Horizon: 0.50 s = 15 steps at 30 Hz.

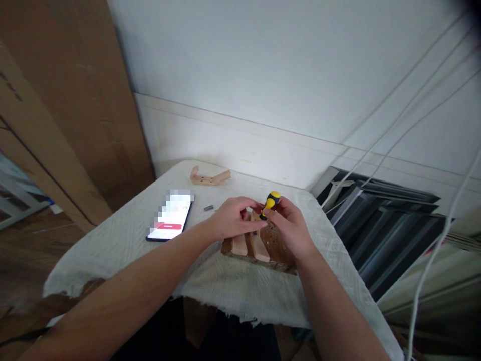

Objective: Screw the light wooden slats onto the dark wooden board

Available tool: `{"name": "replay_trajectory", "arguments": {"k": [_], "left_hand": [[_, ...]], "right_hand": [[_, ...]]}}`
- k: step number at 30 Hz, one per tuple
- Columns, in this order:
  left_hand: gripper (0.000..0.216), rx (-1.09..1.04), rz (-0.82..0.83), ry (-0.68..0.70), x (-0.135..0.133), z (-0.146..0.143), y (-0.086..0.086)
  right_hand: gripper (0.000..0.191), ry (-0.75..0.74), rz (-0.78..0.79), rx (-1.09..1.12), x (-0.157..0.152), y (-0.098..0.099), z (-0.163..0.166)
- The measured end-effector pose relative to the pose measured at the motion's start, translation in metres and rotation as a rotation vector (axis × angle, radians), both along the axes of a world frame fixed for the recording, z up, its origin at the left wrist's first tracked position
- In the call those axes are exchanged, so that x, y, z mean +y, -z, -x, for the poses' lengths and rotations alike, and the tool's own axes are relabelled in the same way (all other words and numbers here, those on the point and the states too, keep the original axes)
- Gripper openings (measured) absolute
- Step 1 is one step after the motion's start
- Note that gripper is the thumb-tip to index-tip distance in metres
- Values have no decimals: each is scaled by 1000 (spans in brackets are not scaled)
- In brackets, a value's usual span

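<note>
My right hand (289,225) is closed around a yellow and black screwdriver (271,202), held upright over a wooden board (263,248) with light wooden strips on it. My left hand (235,216) rests on the board beside the tool, its fingers pinched near the screwdriver's lower end; what they pinch is hidden. The board lies on a small table covered with a white cloth (124,245).
A phone (171,215) with a lit screen lies left of the board. A small metal bit (209,207) sits beside it. A curved wooden piece (208,176) lies at the table's far edge. Cardboard panels (67,115) lean at left; dark striped panels (391,230) and white cables (432,260) at right.
</note>
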<state>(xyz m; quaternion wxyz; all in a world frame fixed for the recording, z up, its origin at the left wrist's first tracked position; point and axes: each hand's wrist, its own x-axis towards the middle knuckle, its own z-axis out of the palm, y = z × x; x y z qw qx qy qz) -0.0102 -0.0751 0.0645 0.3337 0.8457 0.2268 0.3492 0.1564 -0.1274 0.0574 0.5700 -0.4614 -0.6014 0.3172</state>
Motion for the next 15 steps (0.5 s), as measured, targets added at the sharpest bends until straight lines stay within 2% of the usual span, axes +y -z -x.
{"name": "replay_trajectory", "arguments": {"k": [2, 4, 10, 15], "left_hand": [[35, -10, -2, -23, 0, 0, 0], [31, 4, -23, -11, 2, 0, 2], [16, 31, -80, 33, 5, 0, 6], [23, 21, -100, 27, 5, 0, 5]], "right_hand": [[17, 28, 20, 1, 1, 1, 0], [20, 26, 35, 5, 1, 2, 1], [14, 17, -12, 18, 1, 2, 0], [11, 17, -1, 10, 2, 0, 0]]}}
